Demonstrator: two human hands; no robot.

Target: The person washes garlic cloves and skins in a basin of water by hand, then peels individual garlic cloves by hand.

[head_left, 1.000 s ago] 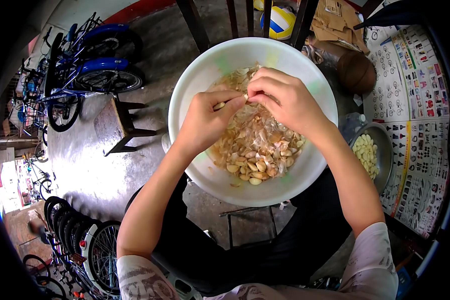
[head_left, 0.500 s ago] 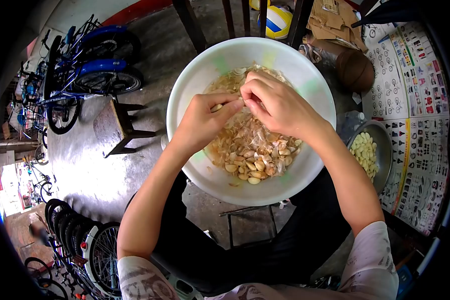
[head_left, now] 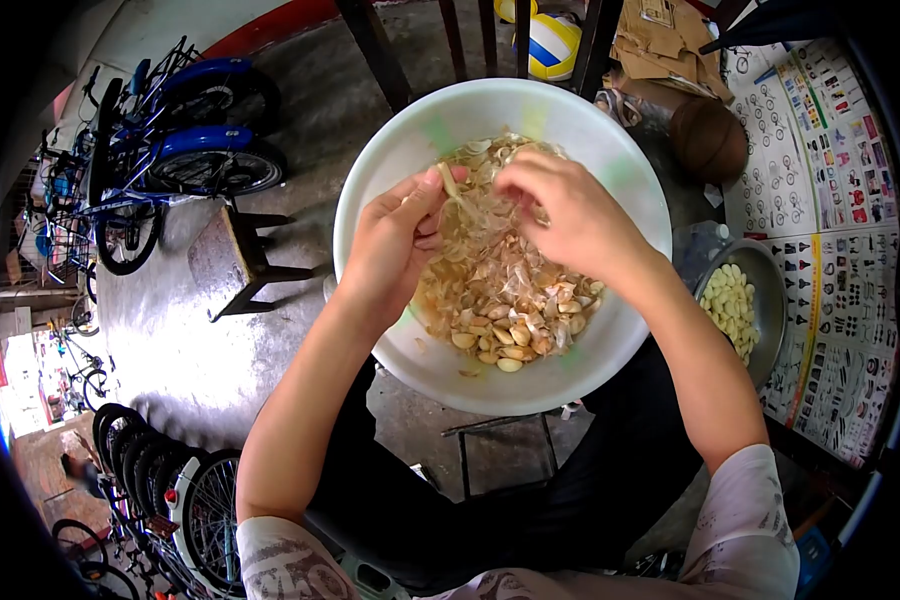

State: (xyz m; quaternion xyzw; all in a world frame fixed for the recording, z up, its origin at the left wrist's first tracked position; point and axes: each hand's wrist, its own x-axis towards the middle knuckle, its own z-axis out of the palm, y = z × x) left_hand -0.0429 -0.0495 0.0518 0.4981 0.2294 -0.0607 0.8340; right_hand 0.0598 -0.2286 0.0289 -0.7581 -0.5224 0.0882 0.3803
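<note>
Over the left part of a large white basin (head_left: 390,350), my left hand (head_left: 395,235) pinches a pale garlic clove (head_left: 448,180) between thumb and fingertips. My right hand (head_left: 570,215) hangs over the basin's right half, its fingers bent and blurred; whether anything is between them is hidden. Below both hands the basin holds loose papery garlic skins (head_left: 505,255) in water, with several unpeeled cloves (head_left: 505,340) gathered near the front. To the right, a metal bowl (head_left: 770,310) contains many peeled white cloves (head_left: 730,305).
A small wooden stool (head_left: 225,260) stands left of the basin, and bicycles (head_left: 210,160) are parked beyond it. Behind the basin are dark wooden bars (head_left: 375,55) and a volleyball (head_left: 553,45). A brown basketball (head_left: 708,140) and a printed sheet (head_left: 830,250) lie to the right.
My hands have moved apart from their meeting point over the basin. The left hand has turned upward and shifted left with the clove; the right has shifted slightly right.
</note>
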